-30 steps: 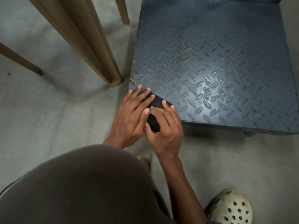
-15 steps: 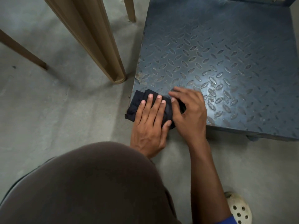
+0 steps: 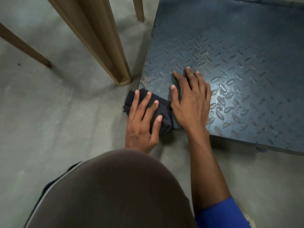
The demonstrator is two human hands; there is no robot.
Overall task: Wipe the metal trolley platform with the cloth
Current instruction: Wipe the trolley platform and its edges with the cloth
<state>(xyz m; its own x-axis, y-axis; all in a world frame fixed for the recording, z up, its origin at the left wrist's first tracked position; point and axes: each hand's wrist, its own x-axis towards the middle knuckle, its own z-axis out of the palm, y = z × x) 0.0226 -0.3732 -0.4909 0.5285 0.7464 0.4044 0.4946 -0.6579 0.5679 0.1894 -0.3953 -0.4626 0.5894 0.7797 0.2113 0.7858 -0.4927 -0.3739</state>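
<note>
The blue-grey metal trolley platform [image 3: 230, 55], with a raised diamond tread, fills the upper right. A dark folded cloth [image 3: 162, 112] lies on its near left corner and hangs over the edge. My left hand [image 3: 143, 119] lies flat on the cloth with straight, spread fingers. My right hand [image 3: 190, 99] rests beside it on the platform, fingers spread and reaching forward; part of the cloth seems to run under its palm.
Tan wooden furniture legs [image 3: 102, 46] stand on the grey concrete floor [image 3: 49, 120] just left of the platform corner, another thin leg [image 3: 139, 9] further back. My knee in brown trousers [image 3: 111, 191] fills the bottom of the view.
Both hands have shifted forward onto the platform corner. My right hand has uncurled from the cloth's right end and spread flat farther up the platform. The cloth now hangs over the left edge.
</note>
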